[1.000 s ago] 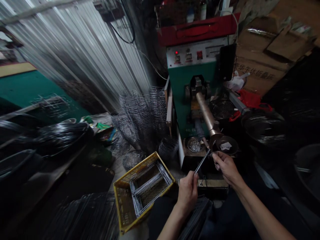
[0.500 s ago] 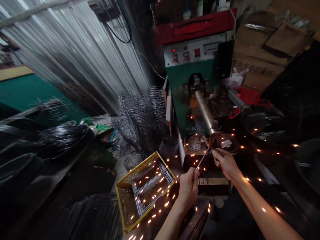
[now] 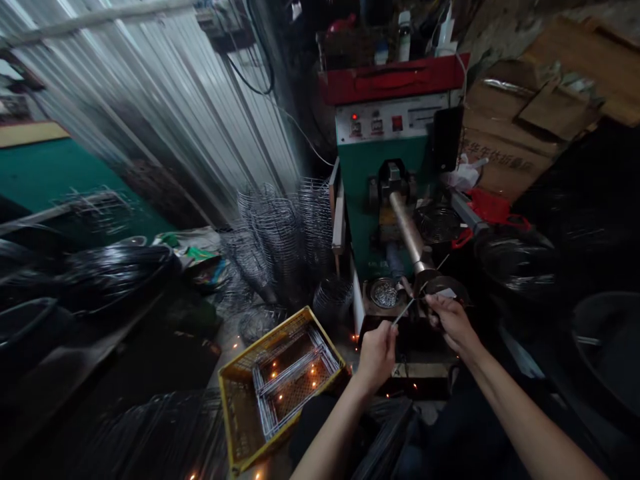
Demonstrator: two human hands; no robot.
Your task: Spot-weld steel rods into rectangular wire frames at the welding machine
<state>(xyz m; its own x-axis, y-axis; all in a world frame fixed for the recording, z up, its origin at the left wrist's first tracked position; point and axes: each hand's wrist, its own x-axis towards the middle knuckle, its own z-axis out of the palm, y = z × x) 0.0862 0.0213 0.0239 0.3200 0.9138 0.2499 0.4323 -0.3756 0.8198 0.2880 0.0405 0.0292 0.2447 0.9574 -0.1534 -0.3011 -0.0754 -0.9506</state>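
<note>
My left hand (image 3: 377, 357) is closed around the near end of a thin metal wire (image 3: 404, 312), which slants up and away to the right. Closed in a pinch, my right hand (image 3: 453, 323) has its fingertips at wire by the tip of the spot welder's long metal arm (image 3: 407, 227). A thin wire end pokes up just beyond these fingers. Exactly how the pieces cross there is too dark and small to tell. The green spot welder (image 3: 367, 200), with a red top and a lit red lamp, stands in front of me.
Left of my hands, a yellow plastic crate (image 3: 235, 427) holds rectangular wire frames (image 3: 287, 383). Behind it stand stacks of round wire baskets (image 3: 275, 227). A dish of small metal bits (image 3: 385, 293) sits under the welder arm. Cardboard boxes (image 3: 515, 127) lean at the back right.
The big spray of sparks has thinned to a few glowing dots near the crate and floor. My view has tipped slightly; both hands keep their hold near the welder tip.
</note>
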